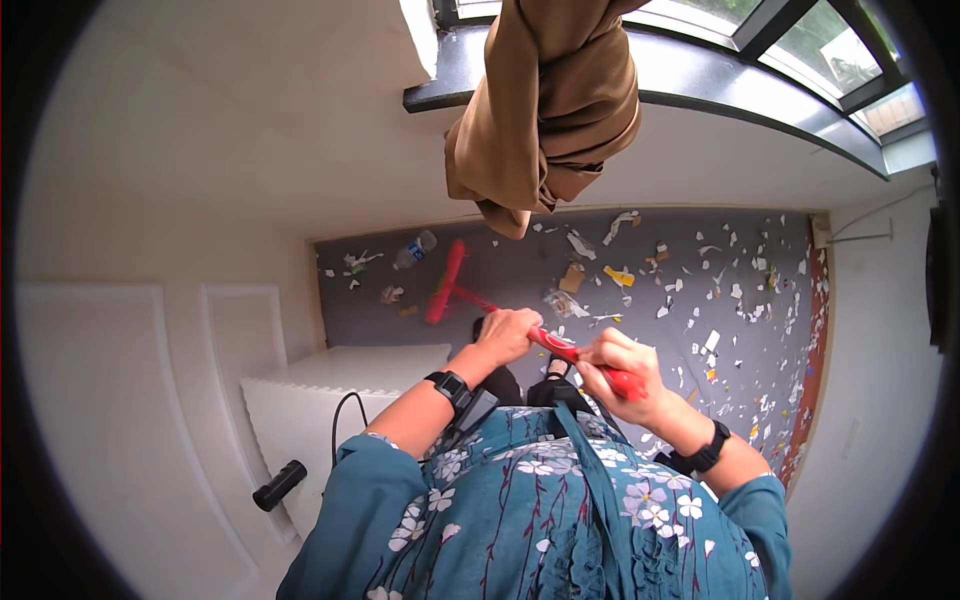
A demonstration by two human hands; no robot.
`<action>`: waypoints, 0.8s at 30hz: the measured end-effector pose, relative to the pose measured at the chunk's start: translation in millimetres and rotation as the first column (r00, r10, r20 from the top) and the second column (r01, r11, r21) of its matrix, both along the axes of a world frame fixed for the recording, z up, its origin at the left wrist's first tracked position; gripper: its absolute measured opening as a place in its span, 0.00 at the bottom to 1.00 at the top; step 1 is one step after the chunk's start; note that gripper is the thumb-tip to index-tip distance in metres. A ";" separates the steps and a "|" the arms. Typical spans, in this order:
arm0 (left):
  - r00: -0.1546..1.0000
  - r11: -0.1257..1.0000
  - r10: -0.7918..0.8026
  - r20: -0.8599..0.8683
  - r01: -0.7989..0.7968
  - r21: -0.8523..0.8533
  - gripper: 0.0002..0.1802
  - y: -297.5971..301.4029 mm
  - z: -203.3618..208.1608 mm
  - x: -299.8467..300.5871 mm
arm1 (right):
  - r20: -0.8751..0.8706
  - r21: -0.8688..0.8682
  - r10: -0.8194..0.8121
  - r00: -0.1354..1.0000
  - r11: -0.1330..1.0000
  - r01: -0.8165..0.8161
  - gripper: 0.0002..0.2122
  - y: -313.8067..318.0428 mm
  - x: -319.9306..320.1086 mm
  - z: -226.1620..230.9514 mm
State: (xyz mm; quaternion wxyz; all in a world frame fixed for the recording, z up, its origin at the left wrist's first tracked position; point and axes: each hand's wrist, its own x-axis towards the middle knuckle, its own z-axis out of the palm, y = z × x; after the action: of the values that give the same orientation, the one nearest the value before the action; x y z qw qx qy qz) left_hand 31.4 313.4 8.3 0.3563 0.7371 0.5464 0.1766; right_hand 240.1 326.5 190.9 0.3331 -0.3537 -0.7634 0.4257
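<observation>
My left hand [508,336] wraps round the red handle of a broom [446,280], partway along the shaft. Closed on the same handle near its upper end is my right hand [622,366]. The shaft slants to the far left, where the broom's narrow red head, a little blurred, is down at the grey floor [500,262]. Just beyond the head lies a clear plastic bottle [415,249]. White paper scraps [580,244], a yellow scrap [619,276] and a brown cardboard piece [572,278] lie scattered to its right.
A bunched brown curtain [545,120] hangs over the dark window sill [730,88] ahead. At my left stands a white box-like piece [330,385] with a toothed edge, a black cylinder [280,486] and a cable beside it. White walls [220,180] border the littered floor.
</observation>
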 end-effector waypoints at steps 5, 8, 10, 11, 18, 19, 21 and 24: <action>0.997 0.996 -0.072 -0.024 0.070 -0.061 0.07 12.9 -22.6 -10.3 | 0.046 -0.143 -0.114 0.992 0.982 0.120 0.04 0.5 -18.3 -8.0; 0.976 0.980 -0.193 0.103 0.197 -0.033 0.06 16.3 -8.1 20.9 | 0.145 -0.048 -0.175 0.974 0.982 0.184 0.05 -12.6 -9.1 17.0; 0.954 0.963 -0.257 0.152 0.266 -0.046 0.10 15.8 3.5 37.6 | 0.211 0.070 -0.098 0.973 0.994 0.085 0.05 -17.0 -3.3 39.7; 0.943 0.959 -0.264 0.203 0.279 -0.046 0.11 15.2 9.2 41.8 | 0.212 0.074 -0.096 0.973 0.994 0.082 0.05 -17.4 -2.9 48.2; 0.978 0.995 -0.102 0.180 0.098 0.029 0.10 -5.5 33.3 -6.9 | 0.179 0.032 0.144 0.973 0.988 -0.152 0.06 2.7 -15.0 58.7; 0.987 0.997 -0.061 0.149 0.053 0.055 0.09 -12.1 34.4 -20.5 | 0.139 0.034 0.185 0.973 0.981 -0.192 0.06 5.5 -23.7 52.4; 0.998 1.000 0.016 0.068 -0.016 0.006 0.08 -25.9 27.5 -52.3 | 0.088 -0.012 0.265 0.960 0.964 -0.265 0.05 8.8 -42.2 39.8; 0.994 0.995 0.076 -0.079 -0.081 -0.061 0.07 -38.5 24.9 -95.1 | -0.052 -0.091 0.279 0.959 0.955 -0.282 0.05 9.8 -71.0 10.0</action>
State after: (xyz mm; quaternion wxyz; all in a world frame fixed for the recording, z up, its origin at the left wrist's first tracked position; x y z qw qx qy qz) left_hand -63.7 274.9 33.2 0.3512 0.7094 0.5937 0.1447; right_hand 169.0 336.2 200.9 0.2665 -0.2493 -0.7776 0.5121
